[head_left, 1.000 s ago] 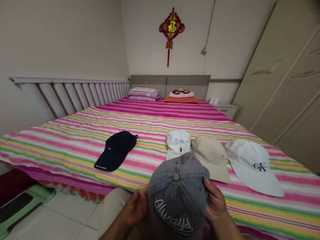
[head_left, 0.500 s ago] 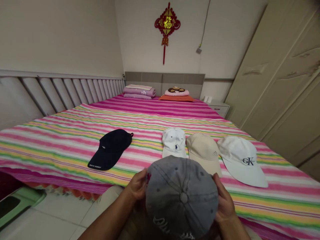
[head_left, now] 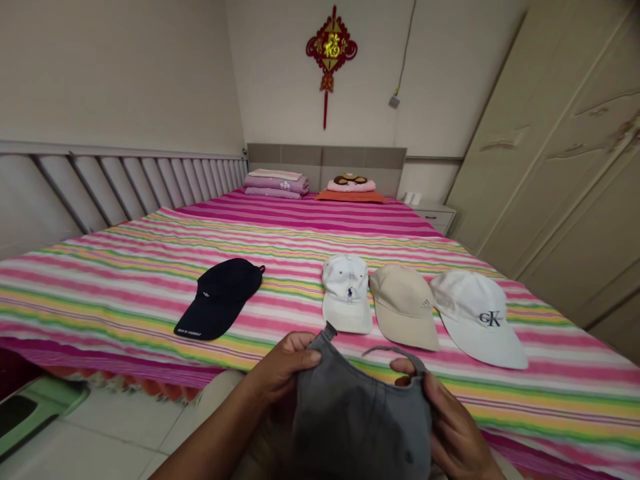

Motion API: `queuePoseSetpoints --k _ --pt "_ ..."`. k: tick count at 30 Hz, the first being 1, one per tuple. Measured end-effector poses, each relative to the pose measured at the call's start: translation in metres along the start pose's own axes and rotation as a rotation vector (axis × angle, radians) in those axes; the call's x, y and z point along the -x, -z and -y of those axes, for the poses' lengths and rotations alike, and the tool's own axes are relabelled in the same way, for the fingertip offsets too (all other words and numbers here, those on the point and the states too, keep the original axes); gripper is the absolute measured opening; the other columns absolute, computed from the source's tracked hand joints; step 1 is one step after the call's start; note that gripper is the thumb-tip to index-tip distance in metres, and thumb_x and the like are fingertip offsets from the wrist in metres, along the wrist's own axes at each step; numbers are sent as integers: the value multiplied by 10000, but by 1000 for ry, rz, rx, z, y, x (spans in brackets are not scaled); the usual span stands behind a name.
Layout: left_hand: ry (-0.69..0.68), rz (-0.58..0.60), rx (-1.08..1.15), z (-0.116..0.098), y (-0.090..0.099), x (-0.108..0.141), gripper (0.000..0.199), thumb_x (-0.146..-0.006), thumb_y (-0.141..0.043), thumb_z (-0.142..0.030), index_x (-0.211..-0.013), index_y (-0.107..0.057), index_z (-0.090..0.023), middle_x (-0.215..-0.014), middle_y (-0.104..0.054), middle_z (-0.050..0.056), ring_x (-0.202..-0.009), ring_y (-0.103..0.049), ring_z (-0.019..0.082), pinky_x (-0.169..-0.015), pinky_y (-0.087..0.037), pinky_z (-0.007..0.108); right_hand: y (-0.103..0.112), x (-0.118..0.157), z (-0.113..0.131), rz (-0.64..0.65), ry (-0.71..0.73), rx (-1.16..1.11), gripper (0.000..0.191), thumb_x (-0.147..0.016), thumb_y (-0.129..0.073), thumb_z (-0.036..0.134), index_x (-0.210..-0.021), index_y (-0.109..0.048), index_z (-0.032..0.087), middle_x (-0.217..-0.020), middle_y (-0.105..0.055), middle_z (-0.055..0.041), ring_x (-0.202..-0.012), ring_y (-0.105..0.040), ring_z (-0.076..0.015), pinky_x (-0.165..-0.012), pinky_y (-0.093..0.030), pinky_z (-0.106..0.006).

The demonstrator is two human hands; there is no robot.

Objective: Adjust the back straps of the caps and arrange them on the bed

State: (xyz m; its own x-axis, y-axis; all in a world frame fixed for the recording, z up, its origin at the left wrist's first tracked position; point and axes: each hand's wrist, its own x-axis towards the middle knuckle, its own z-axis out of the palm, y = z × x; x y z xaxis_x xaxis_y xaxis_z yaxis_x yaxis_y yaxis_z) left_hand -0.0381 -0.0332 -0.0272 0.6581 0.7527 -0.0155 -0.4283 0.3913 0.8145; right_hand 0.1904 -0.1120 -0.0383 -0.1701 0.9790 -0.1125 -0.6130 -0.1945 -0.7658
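A grey baseball cap (head_left: 363,413) is held between both hands at the near edge of the bed, its back opening facing up and away. The cap's strap is unfastened, with a buckle end by the left and a loose strap curving in from the right. My left hand (head_left: 287,367) pinches the left rear edge, thumb on top. My right hand (head_left: 453,427) grips the right rear edge, fingers partly behind it. Just beyond lie a white cap with a small blue logo (head_left: 347,293), a beige cap (head_left: 404,307) and a white CK cap (head_left: 477,317).
A dark navy cap (head_left: 220,298) lies to the left on the striped bedsheet (head_left: 125,287). Folded bedding (head_left: 277,183) is stacked by the headboard (head_left: 360,160). A slatted rail (head_left: 140,183) borders the left side. A green stool (head_left: 45,407) stands on the tiled floor.
The grey cap has tipped over: its crown top faced me earlier, and now its back opening and loose strap show. Both hands have kept hold of its sides.
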Motion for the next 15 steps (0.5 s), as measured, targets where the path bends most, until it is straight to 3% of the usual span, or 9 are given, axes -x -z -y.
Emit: queuePoseSetpoints --k 3,7,10,15 --pt "7 -7 -74 0 -3 1 252 -558 -720 -207 -775 -667 -90 -622 -633 47 -530 -550 96 -514 -391 179 -1 -1 -2 61 90 65 126 -626 -690 272 -718 -627 213 -717 -620 -22 -635 -563 -150 -578 -420 -245" --pt "-5 -34 -115 2 -11 3 240 -573 -720 -267 -752 -677 -114 -637 -629 41 -509 -515 71 -487 -359 167 -3 0 -3 136 131 40 262 -725 -571 435 -742 -617 178 -541 -572 -25 -496 -508 -121 -473 -380 -218" --pt "0 -44 -157 4 -16 3 205 -616 -694 -301 -693 -676 -112 -638 -636 50 -493 -504 62 -470 -344 162 -11 1 -3 111 122 24 391 -805 -415 507 -719 -583 164 -398 -498 -1 -364 -457 -100 -388 -343 -197" --pt "-19 30 -171 6 -20 4 171 -565 -730 -246 -661 -668 -120 -627 -646 47 -537 -554 98 -507 -386 184 -23 0 -2 -40 103 117 310 -811 -421 495 -852 -497 197 -454 -534 30 -271 -424 -80 -300 -298 -167"
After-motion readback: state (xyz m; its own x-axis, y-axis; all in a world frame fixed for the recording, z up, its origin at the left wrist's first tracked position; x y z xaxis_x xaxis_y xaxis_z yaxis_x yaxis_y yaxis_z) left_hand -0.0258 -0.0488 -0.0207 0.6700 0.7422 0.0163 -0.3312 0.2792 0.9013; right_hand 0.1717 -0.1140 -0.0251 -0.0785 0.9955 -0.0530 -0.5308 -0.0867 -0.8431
